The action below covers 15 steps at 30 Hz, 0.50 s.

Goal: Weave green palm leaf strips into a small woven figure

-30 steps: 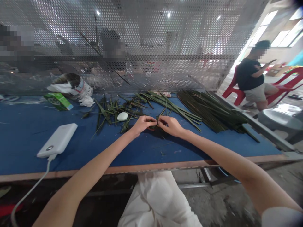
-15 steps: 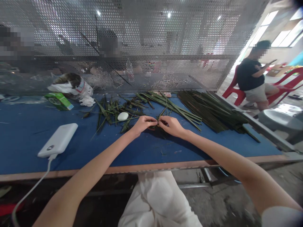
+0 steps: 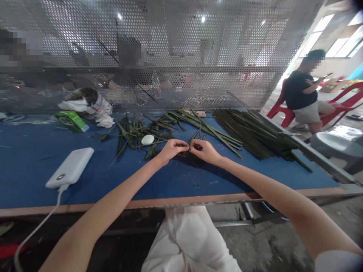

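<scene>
Over the middle of the blue table, my left hand (image 3: pixel 173 149) and my right hand (image 3: pixel 206 151) meet fingertip to fingertip. Both are closed in a pinch on a small piece of green leaf strip, mostly hidden by the fingers. Thin leaf ends (image 3: pixel 198 135) stick up behind the fingertips. To the left of my left hand lies a pale, rounded white object (image 3: pixel 148 140) among cut and folded leaf pieces (image 3: pixel 132 132). Beyond my right hand, loose long green leaf strips (image 3: pixel 210 129) lie slantwise.
A thick bundle of dark leaves (image 3: pixel 252 134) covers the table's right side. At left are a white power bank (image 3: pixel 70 166) with a cable, a green box (image 3: pixel 72 121) and a crumpled bag (image 3: pixel 87 104). A perforated metal panel (image 3: pixel 176 49) stands behind; a person (image 3: pixel 302 90) sits at right.
My hands stay pinched together in nearly the same place, with only a slight shift of the fingers. The whole view has moved very slightly.
</scene>
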Tool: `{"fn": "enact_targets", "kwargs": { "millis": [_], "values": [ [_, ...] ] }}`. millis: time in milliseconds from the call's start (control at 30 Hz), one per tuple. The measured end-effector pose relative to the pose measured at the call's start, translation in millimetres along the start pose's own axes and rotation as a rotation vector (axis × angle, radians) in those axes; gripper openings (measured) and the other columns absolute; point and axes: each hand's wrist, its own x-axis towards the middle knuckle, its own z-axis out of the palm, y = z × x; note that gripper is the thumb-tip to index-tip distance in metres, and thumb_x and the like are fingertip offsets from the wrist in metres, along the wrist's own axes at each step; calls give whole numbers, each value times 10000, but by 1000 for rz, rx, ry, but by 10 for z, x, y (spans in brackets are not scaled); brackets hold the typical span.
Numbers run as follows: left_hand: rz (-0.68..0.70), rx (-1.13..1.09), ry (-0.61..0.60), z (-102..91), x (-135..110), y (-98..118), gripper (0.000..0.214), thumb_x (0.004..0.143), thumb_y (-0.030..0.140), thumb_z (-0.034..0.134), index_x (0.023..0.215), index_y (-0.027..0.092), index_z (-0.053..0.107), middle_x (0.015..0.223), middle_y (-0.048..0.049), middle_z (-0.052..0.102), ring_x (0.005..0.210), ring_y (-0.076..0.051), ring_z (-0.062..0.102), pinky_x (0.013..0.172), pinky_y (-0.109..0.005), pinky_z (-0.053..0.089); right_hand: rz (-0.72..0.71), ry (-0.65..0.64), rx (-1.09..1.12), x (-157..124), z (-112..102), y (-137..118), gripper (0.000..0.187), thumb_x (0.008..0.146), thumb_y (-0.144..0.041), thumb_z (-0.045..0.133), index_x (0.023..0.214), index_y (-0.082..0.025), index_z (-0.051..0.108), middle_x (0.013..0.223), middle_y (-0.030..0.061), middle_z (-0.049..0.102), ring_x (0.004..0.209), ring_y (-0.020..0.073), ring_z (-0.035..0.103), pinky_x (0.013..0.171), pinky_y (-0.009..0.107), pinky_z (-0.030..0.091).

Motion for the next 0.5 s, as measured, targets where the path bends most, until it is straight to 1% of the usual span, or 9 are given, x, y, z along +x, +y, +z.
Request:
{"fn": "enact_targets", "kwargs": {
  "millis": [200,500],
  "values": [
    [-20,0,17,2,-14,34,203,625,305,761,762,157,737,733,-39,687,723,-165,633,675,-271,533,-4,-10,9,0,1,2,144,848,-268,486,748,-174,531,654,-21,519,595,103,440,578,221,321],
    [-28,-55,-6,-29,22,-29,233,617,297,786,807,167,751,771,-40,697,730,-160,638,675,-265,536,-8,-10,42,-2,-16,-42,159,874,-287,443,771,-178,496,682,-19,514,612,109,448,595,229,331]
  ]
}}
